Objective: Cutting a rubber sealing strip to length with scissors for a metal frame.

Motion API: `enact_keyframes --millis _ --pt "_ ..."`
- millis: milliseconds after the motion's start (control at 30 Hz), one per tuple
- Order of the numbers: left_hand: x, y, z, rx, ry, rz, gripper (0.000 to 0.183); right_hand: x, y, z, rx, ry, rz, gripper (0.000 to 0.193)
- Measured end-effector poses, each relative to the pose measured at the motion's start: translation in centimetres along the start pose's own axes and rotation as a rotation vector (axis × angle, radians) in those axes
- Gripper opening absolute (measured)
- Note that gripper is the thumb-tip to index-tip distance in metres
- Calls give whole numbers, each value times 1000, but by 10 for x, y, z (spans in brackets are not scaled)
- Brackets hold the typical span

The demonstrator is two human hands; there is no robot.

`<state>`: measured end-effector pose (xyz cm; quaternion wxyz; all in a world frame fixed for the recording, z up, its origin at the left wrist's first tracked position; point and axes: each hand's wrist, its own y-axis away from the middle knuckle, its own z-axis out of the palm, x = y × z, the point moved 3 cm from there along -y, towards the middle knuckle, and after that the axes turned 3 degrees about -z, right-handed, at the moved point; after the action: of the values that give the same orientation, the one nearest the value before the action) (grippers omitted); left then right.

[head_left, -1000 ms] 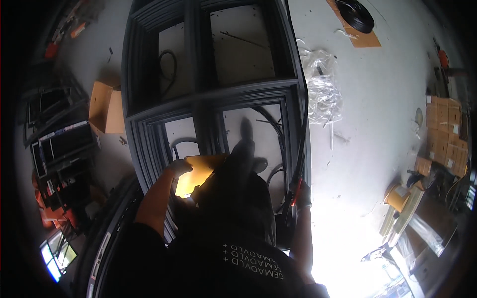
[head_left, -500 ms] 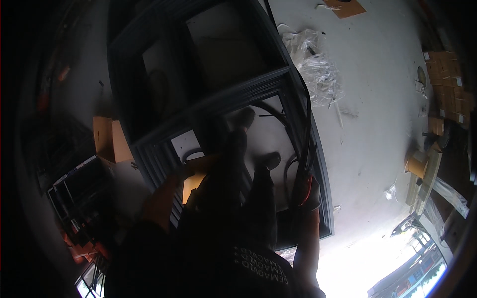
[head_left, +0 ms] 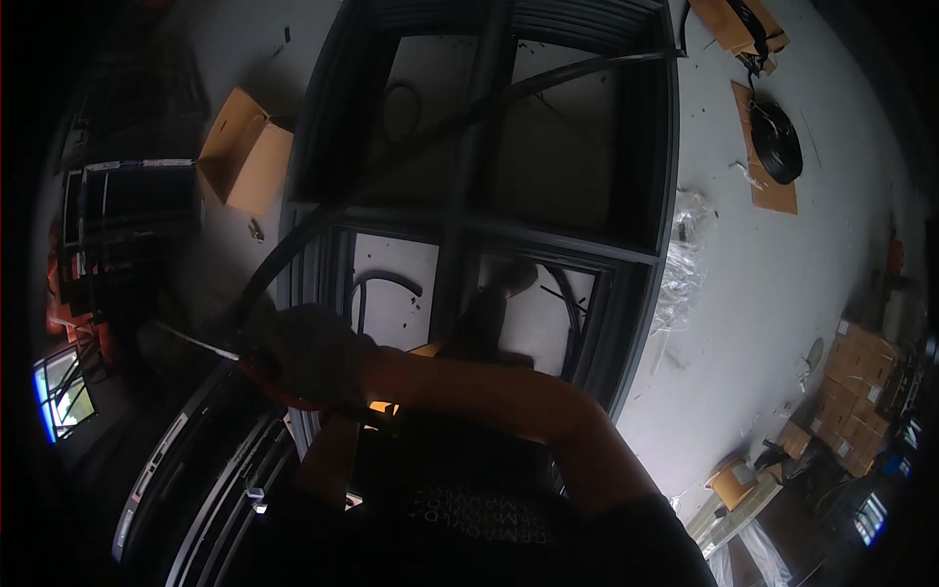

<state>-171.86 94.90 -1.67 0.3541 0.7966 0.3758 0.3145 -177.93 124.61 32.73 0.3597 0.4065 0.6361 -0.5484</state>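
Note:
A large dark window frame (head_left: 641, 293) with several panes lies on the grey floor below me. My right hand (head_left: 308, 352), in a dark glove, reaches across my body to the frame's left edge. It grips a red-handled cutting tool (head_left: 262, 377) whose metal tip points left. A long black rubber strip (head_left: 440, 122) arcs from this hand up to the frame's far right corner. My left forearm (head_left: 328, 460) rises beneath the right arm, and its hand is hidden there. A yellow object (head_left: 383, 406) shows at that spot.
An open cardboard box (head_left: 245, 152) sits left of the frame. More dark frames (head_left: 127, 215) are stacked at far left. Clear plastic wrap (head_left: 685, 254) lies at the frame's right edge. A black strip coil (head_left: 778, 142) rests on cardboard; boxes (head_left: 861, 372) stand at right.
My right hand has swung from the frame's right side across to its left edge with the red-handled tool. The view has shifted, and the black strip now arcs over the frame.

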Motion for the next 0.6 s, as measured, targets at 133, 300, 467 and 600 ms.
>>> enact_keyframes --millis 133,300,467,600 --pt "25 70 43 210 -58 -106 40 -76 -43 86 -585 -197 -99 45" --pt "60 115 80 659 -149 -130 38 -26 -29 160 -537 -236 205 25" --pt "80 106 64 192 32 -309 22 100 46 150 -323 278 490 21" --pt "80 91 66 62 -47 -311 15 134 116 57 -153 272 592 30"
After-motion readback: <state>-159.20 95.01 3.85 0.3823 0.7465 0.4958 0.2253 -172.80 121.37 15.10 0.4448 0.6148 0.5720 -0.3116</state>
